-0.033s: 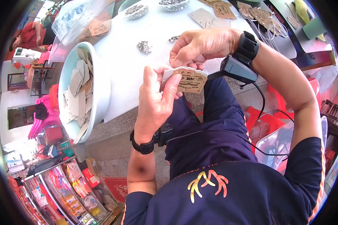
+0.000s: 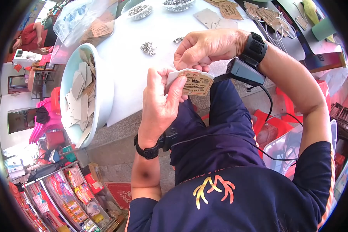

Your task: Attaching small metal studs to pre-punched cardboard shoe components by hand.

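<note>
Head view: the left hand (image 2: 160, 102) pinches a small tan cardboard tag with dark print (image 2: 195, 83) between thumb and fingers (image 2: 176, 91), above the edge of the white worktop (image 2: 143, 73). The right hand (image 2: 205, 48) clenches its fingers on the tag's upper edge (what they work there is hidden). A loose pinch could let the tag drop to the lap. It looks flat, stiff, slightly scalloped. A pale round bowl of blank cards (image 2: 100, 92) sits left, small metal bits (image 2: 147, 48) beyond.
</note>
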Available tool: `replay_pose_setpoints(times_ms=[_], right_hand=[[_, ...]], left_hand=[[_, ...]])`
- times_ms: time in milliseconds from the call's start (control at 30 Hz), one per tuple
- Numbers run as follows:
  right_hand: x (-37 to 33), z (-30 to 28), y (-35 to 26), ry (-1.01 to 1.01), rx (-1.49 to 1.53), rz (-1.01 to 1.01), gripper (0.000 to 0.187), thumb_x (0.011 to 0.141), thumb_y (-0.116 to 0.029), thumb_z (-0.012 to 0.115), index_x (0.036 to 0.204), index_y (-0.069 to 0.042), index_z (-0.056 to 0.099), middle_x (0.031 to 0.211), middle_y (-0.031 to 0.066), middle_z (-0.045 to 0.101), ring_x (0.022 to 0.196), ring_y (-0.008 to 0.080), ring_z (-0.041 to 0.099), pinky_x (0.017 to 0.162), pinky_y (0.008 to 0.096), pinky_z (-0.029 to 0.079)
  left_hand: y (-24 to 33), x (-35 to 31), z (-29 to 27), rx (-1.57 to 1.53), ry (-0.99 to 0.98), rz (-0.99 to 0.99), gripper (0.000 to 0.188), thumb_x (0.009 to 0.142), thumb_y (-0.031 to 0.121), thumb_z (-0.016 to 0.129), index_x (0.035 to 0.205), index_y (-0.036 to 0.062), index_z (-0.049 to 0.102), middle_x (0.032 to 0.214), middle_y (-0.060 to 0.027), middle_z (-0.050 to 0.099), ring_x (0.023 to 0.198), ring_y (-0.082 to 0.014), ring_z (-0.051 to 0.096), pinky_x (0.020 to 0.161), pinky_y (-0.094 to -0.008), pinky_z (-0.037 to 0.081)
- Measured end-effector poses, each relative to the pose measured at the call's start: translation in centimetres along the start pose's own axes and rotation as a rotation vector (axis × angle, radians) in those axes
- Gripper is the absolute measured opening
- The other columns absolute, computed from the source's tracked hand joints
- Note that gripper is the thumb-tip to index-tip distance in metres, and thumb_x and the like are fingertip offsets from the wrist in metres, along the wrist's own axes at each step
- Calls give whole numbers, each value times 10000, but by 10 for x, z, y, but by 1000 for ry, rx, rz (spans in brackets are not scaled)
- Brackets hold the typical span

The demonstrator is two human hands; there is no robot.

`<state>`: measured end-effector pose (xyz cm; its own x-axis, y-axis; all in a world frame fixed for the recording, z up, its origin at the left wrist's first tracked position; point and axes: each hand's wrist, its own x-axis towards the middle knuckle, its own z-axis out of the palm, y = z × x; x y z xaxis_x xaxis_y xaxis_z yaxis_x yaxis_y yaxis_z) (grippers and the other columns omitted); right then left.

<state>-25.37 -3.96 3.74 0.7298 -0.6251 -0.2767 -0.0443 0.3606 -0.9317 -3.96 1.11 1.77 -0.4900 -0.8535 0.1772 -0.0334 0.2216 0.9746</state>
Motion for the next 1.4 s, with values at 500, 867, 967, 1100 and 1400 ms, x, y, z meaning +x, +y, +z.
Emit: replay_pose_setpoints(times_ms=[500,867,967,1100,1400], right_hand=[[-3,2,-12,52,-418,-216,225,880,-231,661,895,-7,670,720,-14,613,639,58,544,581,220,446],[-2,3,-14,53,-411,-122,293,864,-278,613,946,-11,700,765,-12,616,668,73,534,607,228,462],[2,-3,-8,2,-330,-48,315,873,-300,613,952,-7,699,776,-12,607,667,71,522,604,223,462],[5,-4,-3,10,-278,-14,332,874,-310,614,970,-4,697,766,-14,593,667,70,511,598,221,460],[3,-1,-13,56,-381,-8,334,887,-308,593,991,-7,692,793,-8,595,700,80,515,617,231,475]], left_hand=[[2,0,-5,-64,-63,-29,236,994,91,532,1177,45,391,977,-146,662,664,-121,608,569,-221,489],[-3,0,-9,-82,-71,-12,236,994,84,532,1179,48,389,961,-136,654,666,-126,608,577,-226,492],[-6,3,-7,-82,-74,-16,228,991,74,534,1171,48,395,940,-115,638,667,-123,606,575,-225,490],[-6,3,-8,-20,-60,-11,220,989,62,533,1164,44,400,928,-104,626,665,-119,604,573,-223,486],[-10,7,-11,-12,-59,-53,213,994,69,529,1160,39,398,929,-105,643,669,-112,599,579,-221,477]])
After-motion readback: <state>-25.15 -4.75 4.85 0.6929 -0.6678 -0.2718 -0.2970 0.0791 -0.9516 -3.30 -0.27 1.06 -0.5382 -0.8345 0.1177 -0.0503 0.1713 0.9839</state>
